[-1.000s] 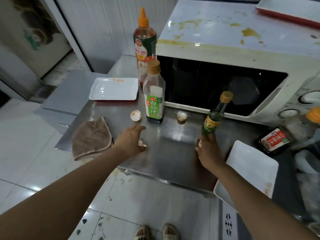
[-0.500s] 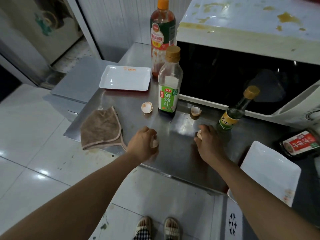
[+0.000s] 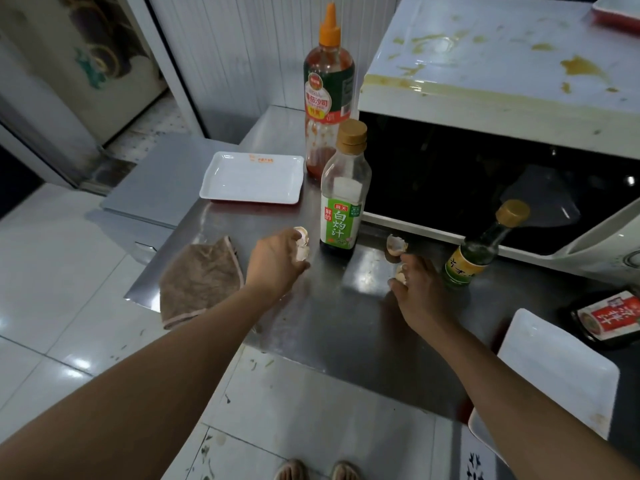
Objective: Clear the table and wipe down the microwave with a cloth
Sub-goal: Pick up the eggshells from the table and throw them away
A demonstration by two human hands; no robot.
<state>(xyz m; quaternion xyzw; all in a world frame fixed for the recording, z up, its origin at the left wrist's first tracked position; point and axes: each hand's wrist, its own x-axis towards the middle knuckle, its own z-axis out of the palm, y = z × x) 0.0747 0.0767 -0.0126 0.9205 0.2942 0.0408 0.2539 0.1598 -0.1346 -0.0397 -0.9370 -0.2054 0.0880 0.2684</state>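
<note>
My left hand (image 3: 277,261) is closed around an eggshell piece, and its fingertips touch a second eggshell (image 3: 302,235) beside the green-label sauce bottle (image 3: 343,192). My right hand (image 3: 420,289) holds another eggshell piece on the steel table (image 3: 346,323). One more eggshell half (image 3: 396,244) lies just beyond it, in front of the white microwave (image 3: 502,95), whose top carries yellow stains. A brown cloth (image 3: 201,277) hangs over the table's left edge.
A tall ketchup bottle (image 3: 327,98) stands behind the sauce bottle. A small dark bottle (image 3: 481,247) is right of my right hand. White trays lie at the back left (image 3: 251,178) and front right (image 3: 557,368). A red-label tub (image 3: 609,318) sits at the far right.
My left hand has moved forward from the table's front to the eggshell by the sauce bottle, keeping its piece. My right hand still grips its shell near the small bottle.
</note>
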